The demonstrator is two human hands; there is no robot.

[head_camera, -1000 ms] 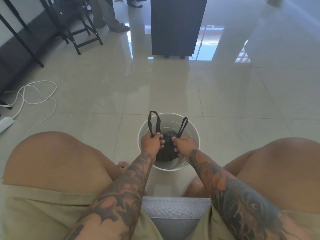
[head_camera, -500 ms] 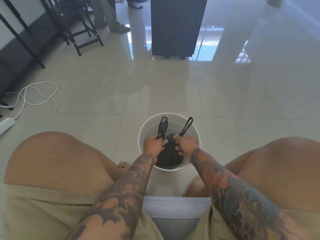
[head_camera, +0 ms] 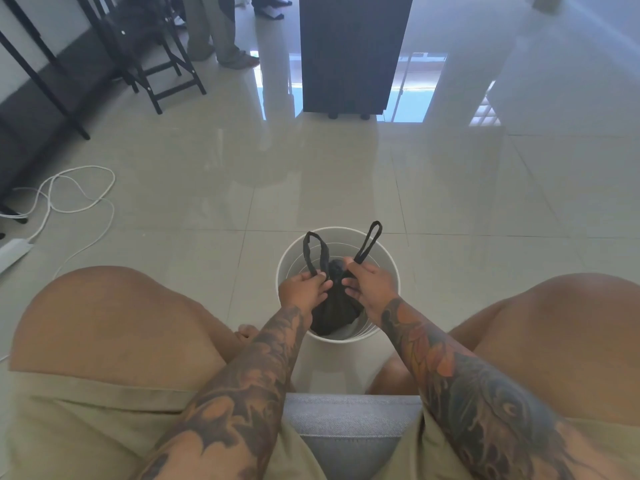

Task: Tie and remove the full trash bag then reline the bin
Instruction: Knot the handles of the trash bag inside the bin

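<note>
Two loops have spread since a half second ago: the left loop [head_camera: 316, 252] now bows wide, the right loop [head_camera: 370, 242] leans farther right. The black bag [head_camera: 334, 311] sits inside the white bin [head_camera: 389, 268] on the floor, between the knees; its knot is partly hidden by fingers and hard to make out. Left hand [head_camera: 303, 289] pinches the left loop's base, right hand [head_camera: 369, 284] pinches the right one's, each grip closed on its strap, forearms reaching down.
</note>
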